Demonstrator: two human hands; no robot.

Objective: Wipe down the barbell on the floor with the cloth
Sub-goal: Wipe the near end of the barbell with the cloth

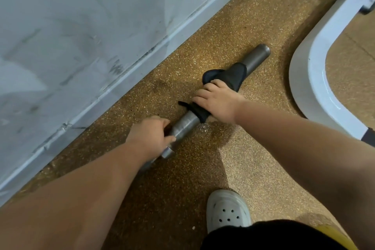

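A grey steel barbell sleeve (256,59) lies diagonally on the speckled brown floor, its end pointing up and to the right. A black cloth (229,77) is draped over the middle of the sleeve. My right hand (217,103) grips the cloth round the bar, fingers curled over the top. Lower left, my left hand (151,135) grips the sleeve near its collar, thumb on the near side. The rest of the bar is hidden under my left forearm.
A scuffed pale wall with a baseboard (125,85) runs diagonally close behind the bar. A white curved machine frame (316,79) stands on the floor at the right. My foot in a white clog (227,211) is below the bar.
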